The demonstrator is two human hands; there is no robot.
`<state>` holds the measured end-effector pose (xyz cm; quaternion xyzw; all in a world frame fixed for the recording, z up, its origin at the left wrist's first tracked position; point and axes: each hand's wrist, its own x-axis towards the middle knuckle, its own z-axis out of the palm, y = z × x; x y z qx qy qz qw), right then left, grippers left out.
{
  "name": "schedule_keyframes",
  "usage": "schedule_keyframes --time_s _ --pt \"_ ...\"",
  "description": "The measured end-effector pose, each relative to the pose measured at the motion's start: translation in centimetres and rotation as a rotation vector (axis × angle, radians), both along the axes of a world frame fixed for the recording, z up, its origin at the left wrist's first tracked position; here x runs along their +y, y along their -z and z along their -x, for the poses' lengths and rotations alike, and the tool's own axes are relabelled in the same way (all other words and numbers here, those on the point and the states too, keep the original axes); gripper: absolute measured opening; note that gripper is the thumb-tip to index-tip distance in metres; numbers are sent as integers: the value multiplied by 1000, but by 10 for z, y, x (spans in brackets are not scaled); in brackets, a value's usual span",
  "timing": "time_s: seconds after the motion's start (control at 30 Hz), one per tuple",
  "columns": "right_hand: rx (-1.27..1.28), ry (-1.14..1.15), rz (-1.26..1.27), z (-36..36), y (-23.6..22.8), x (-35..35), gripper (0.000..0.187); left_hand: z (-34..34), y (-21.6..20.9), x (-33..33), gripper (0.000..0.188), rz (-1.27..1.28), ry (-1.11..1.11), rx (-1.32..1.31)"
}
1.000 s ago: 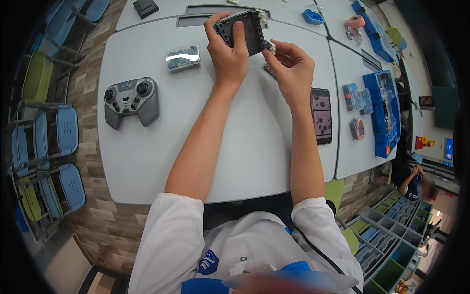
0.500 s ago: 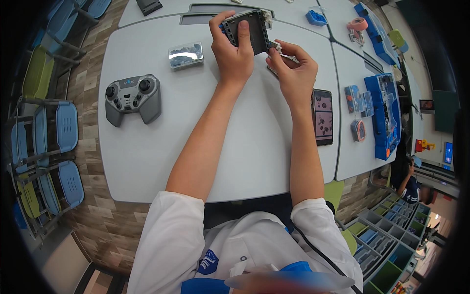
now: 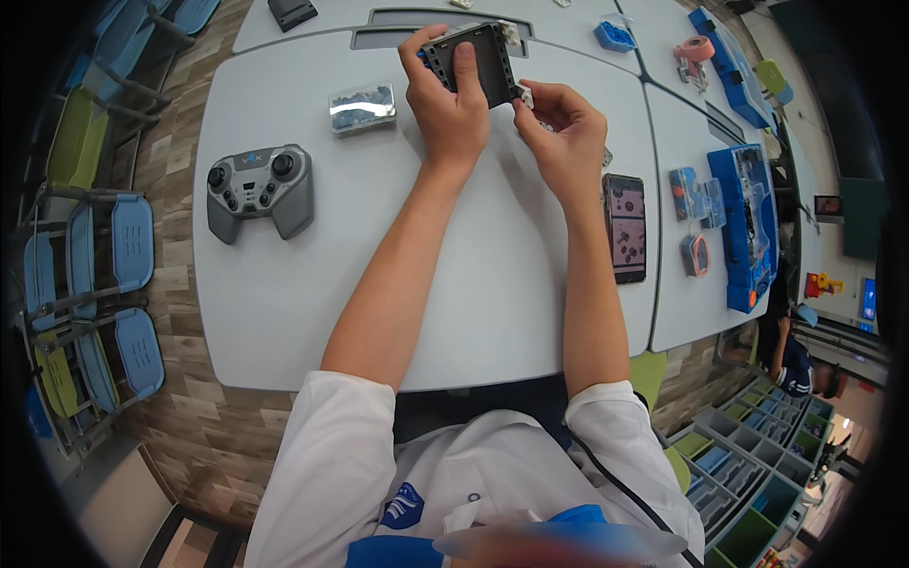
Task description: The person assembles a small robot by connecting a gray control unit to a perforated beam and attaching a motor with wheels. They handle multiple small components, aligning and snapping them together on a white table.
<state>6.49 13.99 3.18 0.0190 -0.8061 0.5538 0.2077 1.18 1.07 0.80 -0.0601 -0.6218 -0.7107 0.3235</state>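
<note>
My left hand (image 3: 449, 118) grips a boxy dark grey plastic construction-kit assembly (image 3: 492, 68) above the far part of the table, thumb flat across its face. White pieces (image 3: 511, 35) show at its upper right corner. At the lower right corner, my right hand (image 3: 571, 142) pinches a small white connector piece (image 3: 525, 96) between thumb and fingertips, touching or very close to the assembly. The curled fingers partly hide what else lies in that palm. A small light piece (image 3: 607, 156) shows just beside the right hand, above the phone (image 3: 625, 227).
A grey game-style controller (image 3: 256, 189) and a clear box of blue-grey parts (image 3: 363, 109) lie left of my arms. To the right are small parts boxes (image 3: 696, 199), a blue kit case (image 3: 743, 227) and pink tape (image 3: 696, 47). A person (image 3: 791, 355) is at the far right.
My right hand has shifted slightly left and closed in on the assembly's corner. The long white piece under it no longer shows; a small light piece now appears beside the hand.
</note>
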Motion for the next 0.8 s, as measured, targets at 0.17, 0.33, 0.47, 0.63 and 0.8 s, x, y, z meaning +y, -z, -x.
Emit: schedule_keyframes --time_s 0.17,0.33,0.47,0.63,0.8 --pt "-77 16 92 1 -3 4 25 4 0 -1 49 -172 185 22" --pt "-145 -62 246 13 -24 21 24 8 -5 -7 80 -797 889 -192" --pt "-384 -406 -35 48 -47 64 26 11 -10 -15 82 -899 911 -455" --pt "-54 85 -498 196 -13 105 29 9 -14 -17 72 -964 938 -486" --pt "18 173 -1038 259 38 125 25 13 -11 -15 72 -744 865 -556"
